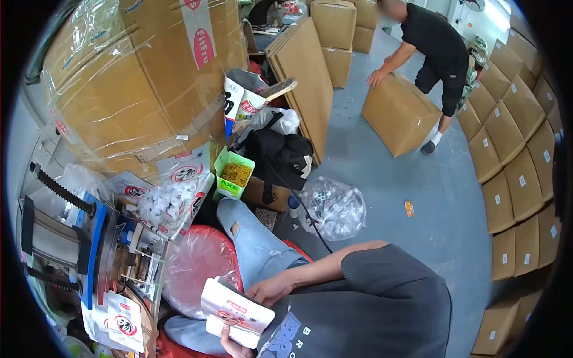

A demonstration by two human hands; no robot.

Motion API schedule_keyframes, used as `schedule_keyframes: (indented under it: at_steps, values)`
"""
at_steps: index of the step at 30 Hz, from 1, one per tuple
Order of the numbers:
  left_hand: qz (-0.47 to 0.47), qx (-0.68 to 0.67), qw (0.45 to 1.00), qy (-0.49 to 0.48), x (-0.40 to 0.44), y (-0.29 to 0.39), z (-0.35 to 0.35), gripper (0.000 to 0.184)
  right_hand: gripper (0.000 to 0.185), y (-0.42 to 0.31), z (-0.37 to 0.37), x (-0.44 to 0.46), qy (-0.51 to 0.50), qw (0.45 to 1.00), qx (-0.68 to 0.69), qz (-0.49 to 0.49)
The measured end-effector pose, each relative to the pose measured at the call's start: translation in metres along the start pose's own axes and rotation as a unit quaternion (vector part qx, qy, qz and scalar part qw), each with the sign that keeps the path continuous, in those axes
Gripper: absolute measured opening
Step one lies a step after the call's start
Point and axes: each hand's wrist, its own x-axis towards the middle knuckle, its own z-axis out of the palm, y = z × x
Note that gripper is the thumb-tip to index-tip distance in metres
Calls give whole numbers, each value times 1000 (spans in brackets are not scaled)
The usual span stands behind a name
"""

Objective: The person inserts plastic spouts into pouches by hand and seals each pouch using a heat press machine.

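You have the white bag (239, 304) with red print up in front of your shirt (370, 310), so your work on this one looks unfinished. Your left hand (234, 345) is gripping its lower edge, thumb against the bag. Your right hand (271, 291) is at the edge nearer your body, but its fingertips are partly hidden, so I cannot tell whether that grip is closed. More printed bags (125, 322) lie beside the machine (89, 250), and a heap of small white pieces (167, 201) sits near the green box (228, 188); which of these are done or waiting does not show. Nor can I tell whether anything finished is in the red tub (230, 236) by your jeans (253, 232)
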Motion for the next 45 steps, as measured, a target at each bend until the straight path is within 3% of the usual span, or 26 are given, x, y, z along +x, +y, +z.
schedule_keyframes:
  at_steps: [1, 2, 5, 7, 9, 10, 11, 12, 14, 17, 18, 19, 21, 22, 24, 25, 26, 27, 31, 33, 36, 38, 40, 43, 44, 45]
  values:
    - [-3, 0, 1000, -3, 2, 0, -3, 71, 35, -8, 19, -4, 104, 994, 25, 22]
    - [-14, -3, 1000, -9, 1, 3, 1, 71, 35, -5, 18, -2, 106, 994, 25, 20]
    - [-15, -21, 998, -53, 0, 11, 7, 70, 38, 14, -11, 23, -125, 981, 145, -16]
    - [-8, -73, 996, -53, 1, 17, -2, 73, 19, -42, 75, -1, 29, 991, 127, -21]
    - [55, -67, 996, 9, -15, 26, 4, 60, 6, -60, 46, -7, -128, 988, 69, -46]
    - [52, -82, 995, 13, -12, 30, -23, 51, 12, -84, 83, -26, 17, 989, 50, -137]
    - [85, -63, 994, 34, -6, 29, -66, 48, 12, -109, 60, -28, -196, 963, 40, -179]
    - [109, -99, 986, 72, -16, 36, -57, 50, 17, -132, 65, -46, -75, 955, -89, -272]
    - [148, -151, 971, 111, -23, 49, -48, 55, 29, -183, 74, -76, 98, 865, -317, -377]
    - [154, -123, 973, 116, -34, 61, -103, 57, 14, -242, 25, -96, 410, 710, -494, -290]
    - [202, -139, 959, 143, -36, 67, -82, 59, 12, -250, -1, -92, 455, 662, -542, -247]
    - [191, -163, 965, 74, -31, 63, -127, 61, 11, -257, -30, -87, 495, 607, -587, -204]
    - [286, -102, 924, 234, -35, 79, -111, 64, 12, -258, -81, -75, 505, 466, -711, -151]
    - [329, -114, 914, 207, -39, 95, -63, 64, 15, -260, -87, -67, 502, 403, -755, -124]
    - [344, -82, 911, 210, -39, 120, -77, 62, 23, -261, -91, -64, 522, 340, -779, -76]
    - [322, -102, 934, 119, -48, 135, -91, 57, 24, -259, -79, -57, 522, 356, -770, -89]
    - [368, -25, 914, 170, -51, 152, -98, 51, 24, -260, -74, -52, 523, 323, -787, -55]
    - [382, -53, 910, 154, -55, 167, -111, 50, 21, -260, -78, -51, 529, 356, -769, -47]
    - [518, 250, 746, 335, -42, 258, -115, 36, 26, -266, -129, -89, 488, 305, -807, -133]
    - [524, 259, 725, 364, -9, 289, -143, 56, 27, -262, -101, -87, 556, 314, -763, -98]
    - [544, 335, 634, 435, 35, 328, -163, 56, 27, -248, -80, -80, 512, 244, -781, -263]
    - [546, 387, 570, 476, 48, 354, -165, 56, 25, -227, -43, -60, 528, 291, -747, -281]
    - [518, 439, 560, 474, 45, 365, -157, 57, 23, -212, -22, -51, 520, 334, -741, -264]
    - [466, 491, 540, 499, 31, 354, -143, 59, 18, -170, -4, 3, 324, 344, -820, -324]
    - [431, 520, 530, 513, 29, 350, -139, 61, 18, -152, 14, 39, 239, 393, -821, -338]
    - [409, 590, 465, 518, 27, 345, -147, 68, 20, -134, 39, 74, 174, 474, -806, -310]
